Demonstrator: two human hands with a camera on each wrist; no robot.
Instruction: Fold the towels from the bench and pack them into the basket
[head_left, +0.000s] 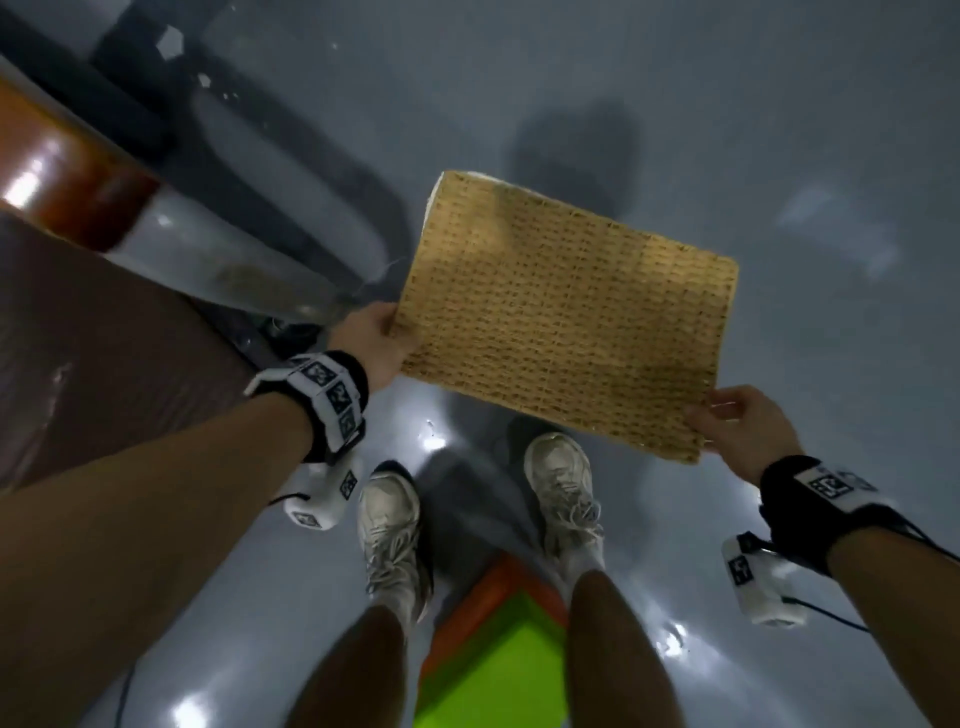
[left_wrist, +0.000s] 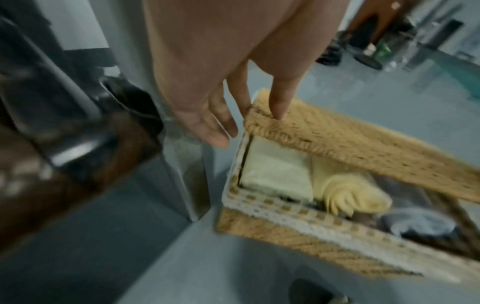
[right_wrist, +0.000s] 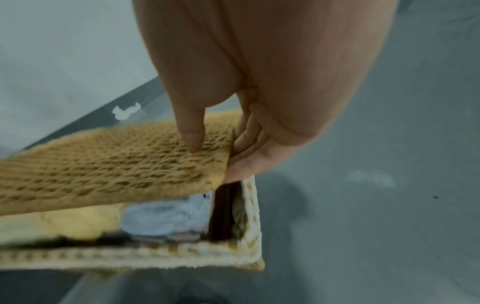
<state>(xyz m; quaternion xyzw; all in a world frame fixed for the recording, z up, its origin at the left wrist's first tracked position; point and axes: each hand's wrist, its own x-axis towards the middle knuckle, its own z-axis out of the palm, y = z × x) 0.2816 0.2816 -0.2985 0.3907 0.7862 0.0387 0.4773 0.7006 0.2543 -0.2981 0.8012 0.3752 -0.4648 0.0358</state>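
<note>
My head camera looks straight down past my arms to the floor (head_left: 779, 130); each wrist camera peers close along my fingers, both sharing the woven basket (left_wrist: 285, 207) lid (right_wrist: 103, 162)

Grey glossy floor (head_left: 779, 130) under me. On it: my two pale sneakers (head_left: 389, 530), the woven basket (left_wrist: 298, 230) just beside a metal bench leg (left_wrist: 187, 174), and a green, orange-edged mat (head_left: 493, 670) between my legs
</note>
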